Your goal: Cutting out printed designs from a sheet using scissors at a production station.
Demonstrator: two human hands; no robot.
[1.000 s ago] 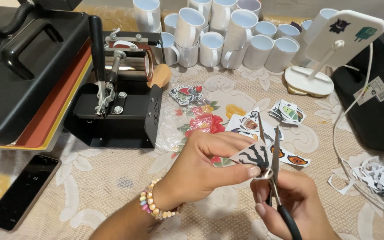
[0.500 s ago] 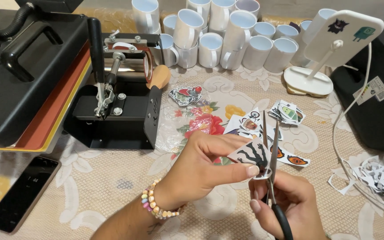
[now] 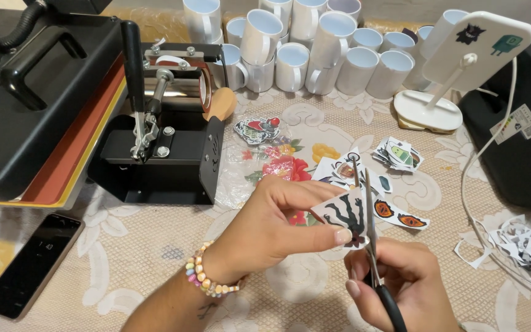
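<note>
My left hand (image 3: 271, 224), with a bead bracelet at the wrist, pinches a paper cutout (image 3: 343, 214) printed with a black tentacle-like figure. My right hand (image 3: 401, 283) grips black-handled scissors (image 3: 369, 218); the blades point up and away, slightly parted, running along the cutout's right edge. Both hands hover low over the lace tablecloth at the front centre. Several cut stickers (image 3: 394, 212) lie just beyond the scissors' tips.
A black mug press (image 3: 167, 147) and a flat heat press (image 3: 38, 98) stand at the left, a dark phone (image 3: 29, 264) at the front left. White mugs (image 3: 314, 43) crowd the back. A white lamp (image 3: 456, 74), a black case (image 3: 517, 141) and paper scraps (image 3: 523, 246) sit at the right.
The scissors have closed slightly and advanced along the cutout's edge. My left hand has turned the paper a little; both hands stay in the same place.
</note>
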